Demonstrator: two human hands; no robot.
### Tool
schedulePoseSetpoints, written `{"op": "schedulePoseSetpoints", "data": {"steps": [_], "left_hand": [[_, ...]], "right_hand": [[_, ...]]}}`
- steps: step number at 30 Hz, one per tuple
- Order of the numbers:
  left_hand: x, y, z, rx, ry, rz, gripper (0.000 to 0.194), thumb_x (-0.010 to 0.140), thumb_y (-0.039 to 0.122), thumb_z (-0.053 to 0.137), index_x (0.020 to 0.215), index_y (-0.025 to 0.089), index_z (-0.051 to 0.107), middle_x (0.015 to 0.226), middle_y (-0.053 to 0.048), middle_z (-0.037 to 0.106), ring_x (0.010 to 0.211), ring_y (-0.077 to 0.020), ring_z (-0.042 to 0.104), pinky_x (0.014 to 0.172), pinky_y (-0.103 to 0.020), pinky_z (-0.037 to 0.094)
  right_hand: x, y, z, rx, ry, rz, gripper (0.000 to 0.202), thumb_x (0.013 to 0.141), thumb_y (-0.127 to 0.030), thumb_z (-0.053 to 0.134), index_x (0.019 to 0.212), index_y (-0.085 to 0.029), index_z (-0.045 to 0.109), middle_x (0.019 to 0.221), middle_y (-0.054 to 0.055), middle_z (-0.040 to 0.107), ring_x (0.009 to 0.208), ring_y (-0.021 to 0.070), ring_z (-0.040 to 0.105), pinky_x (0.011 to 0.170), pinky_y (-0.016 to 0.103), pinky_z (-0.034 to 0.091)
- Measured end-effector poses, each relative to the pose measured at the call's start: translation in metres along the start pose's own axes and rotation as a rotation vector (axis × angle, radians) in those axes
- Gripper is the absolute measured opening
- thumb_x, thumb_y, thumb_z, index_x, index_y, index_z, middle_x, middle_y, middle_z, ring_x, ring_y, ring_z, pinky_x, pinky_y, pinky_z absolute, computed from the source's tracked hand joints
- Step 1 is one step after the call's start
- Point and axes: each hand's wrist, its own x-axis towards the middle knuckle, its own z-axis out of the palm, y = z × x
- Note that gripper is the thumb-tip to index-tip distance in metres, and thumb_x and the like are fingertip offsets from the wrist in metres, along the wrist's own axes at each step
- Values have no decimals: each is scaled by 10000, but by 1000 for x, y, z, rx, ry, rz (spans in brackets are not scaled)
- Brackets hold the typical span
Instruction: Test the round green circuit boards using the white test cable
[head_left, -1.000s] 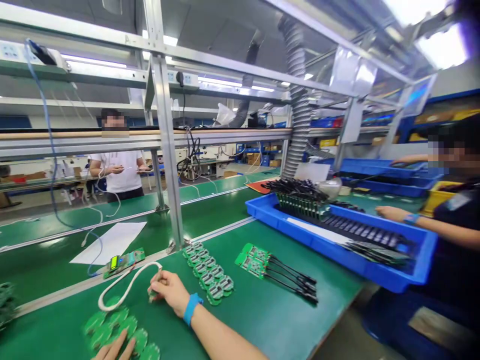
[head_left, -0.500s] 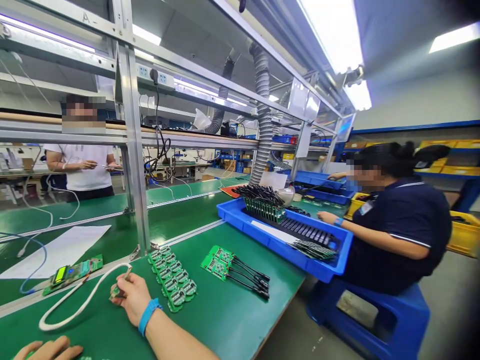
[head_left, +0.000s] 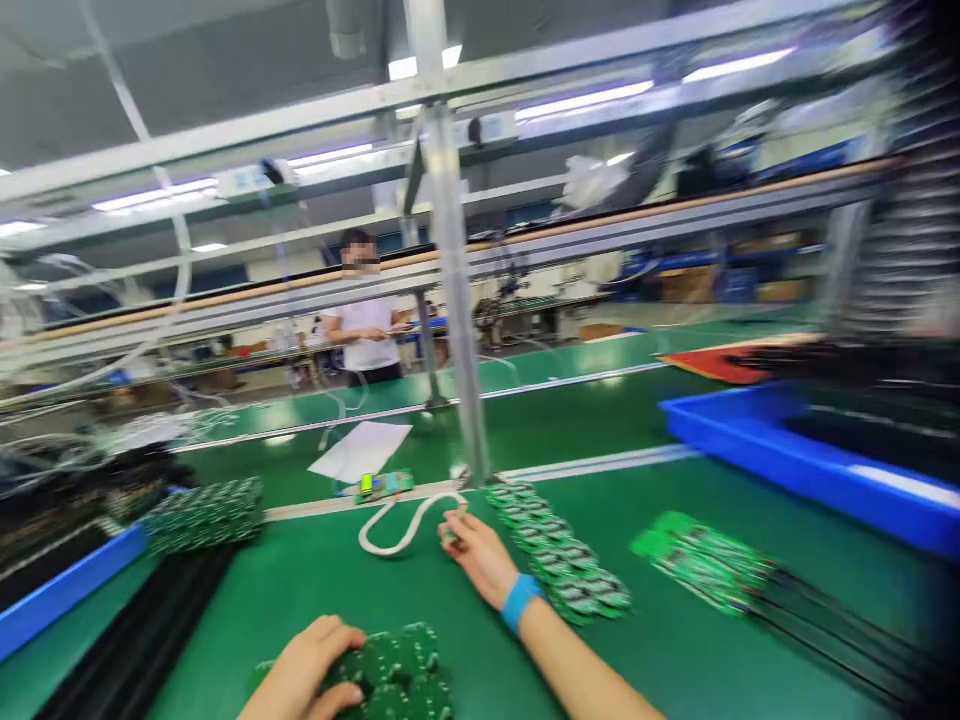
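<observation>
My left hand (head_left: 311,665) is at the front of the bench, its thumb and fingers curled over the edge of a panel of green circuit boards (head_left: 409,665). To its right, my right hand (head_left: 480,560) pinches a small green connector board (head_left: 448,538) at the end of a white cable (head_left: 390,550). That cable loops back toward a small test board with a lit yellow-green display (head_left: 367,486). Just right of my right hand lies a row of round-patterned circuit board panels (head_left: 559,550). The picture is smeared by motion, so fine detail is lost.
Boards with black leads (head_left: 705,560) lie to the right, near a blue tray (head_left: 750,430). On the left are stacked green boards (head_left: 206,515), black strips (head_left: 142,640) and another blue tray (head_left: 75,590). A metal post (head_left: 454,300) rises behind the cable. A person (head_left: 367,330) stands beyond.
The view has swung left, bringing the left tray and stacked boards into sight. More of my left hand and its panel shows. My right hand still holds the connector board; the seated co-worker is out of view.
</observation>
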Motion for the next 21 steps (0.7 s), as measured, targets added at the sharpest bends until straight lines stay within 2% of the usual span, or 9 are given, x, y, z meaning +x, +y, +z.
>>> {"op": "schedulePoseSetpoints", "data": {"steps": [1,3,6,10,13,16,18,21], "left_hand": [[-6,6,-10,13,-3,-46,172,914,319,510,1070,283,572,934,-12,634,842,-191,612,750,-250,493],[-19,11,-33,63,43,-96,181,960,227,414,1020,266,580,923,-16,621,846,-177,592,746,-249,472],[-38,-4,-79,254,196,-117,204,974,221,402,982,247,605,891,-21,629,828,-175,583,728,-250,461],[-60,-61,-153,479,344,-251,146,943,237,505,987,212,641,927,-41,669,871,-210,580,797,-317,452],[-68,-115,-191,594,355,-366,116,905,205,566,945,194,675,898,-51,689,870,-237,579,790,-358,450],[-71,-162,-202,659,305,-465,107,917,247,599,940,171,671,879,-47,674,862,-217,602,784,-364,477],[-71,-186,-199,683,262,-510,157,940,300,596,964,156,653,909,-47,654,869,-200,612,807,-379,491],[-70,-213,-190,696,187,-546,184,957,325,580,986,152,633,966,-54,636,888,-192,615,818,-383,510]], "right_hand": [[1,1,-3,6,-14,22,490,372,-379,952,727,-159,697,634,-12,688,577,83,606,526,162,492],[3,2,-8,9,-39,68,472,386,-359,957,746,-171,716,656,-10,703,593,81,621,535,146,511],[7,3,-15,-48,-4,86,481,378,-332,965,769,-170,737,695,15,720,634,107,649,554,154,554],[8,3,-19,-85,43,125,479,384,-280,959,800,-169,750,740,33,727,666,140,668,563,177,594],[8,0,-18,-90,83,147,464,371,-253,944,786,-176,750,758,43,726,673,159,674,562,189,610],[9,-1,-17,-110,116,173,426,370,-246,919,759,-193,752,768,48,722,676,174,677,560,197,621],[13,0,-18,-132,138,186,393,367,-237,902,730,-214,753,762,55,716,679,192,681,556,206,625],[20,5,-25,-169,174,161,339,373,-247,890,687,-254,761,774,94,707,693,233,689,544,222,622]]}}
